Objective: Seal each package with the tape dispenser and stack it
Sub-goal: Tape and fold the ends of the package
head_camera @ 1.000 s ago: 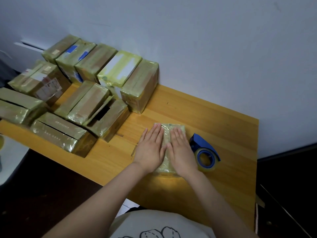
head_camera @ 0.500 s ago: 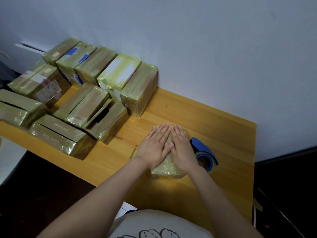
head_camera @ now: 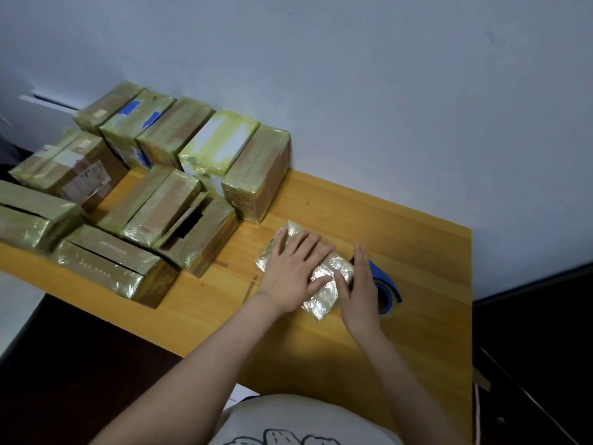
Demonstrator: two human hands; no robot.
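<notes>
- The package (head_camera: 332,268), small and wrapped in glossy tape, lies flat on the worktop (head_camera: 401,220), directly in front of the person.
- The left hand (head_camera: 288,273) lies palm down on top of the package. Its fingers (head_camera: 308,244) are straight and a little spread, pressing rather than gripping.
- The right hand (head_camera: 362,293) stands on edge against the package's right side. Its fingers (head_camera: 361,256) are straight and together, pointing away from the person, and the thumb rests on the package's top. It grips nothing.
- The blue dispenser (head_camera: 386,284) lies on the worktop just right of the package. The right hand is between the two and hides part of it, and neither hand holds it.
- Left of the package, and on towards the wall (head_camera: 385,91), is a crowd of taped boxes (head_camera: 256,175), set side by side in rough rows. I cannot tell whether any rests on another.
- One box (head_camera: 195,232) in that group, near the package's left, shows a raised flap and a dark gap. It looks unsealed, or only partly sealed.
- Progress, as I judge it: most of the boxes already carry tape, so most of the sealing looks done. The package under the hands looks fully wrapped, and the flat hands suggest the tape is being smoothed down.
- What seems left is to move this package over to the boxes on its left, close the flapped box, and stack properly, which is not yet evident.
</notes>
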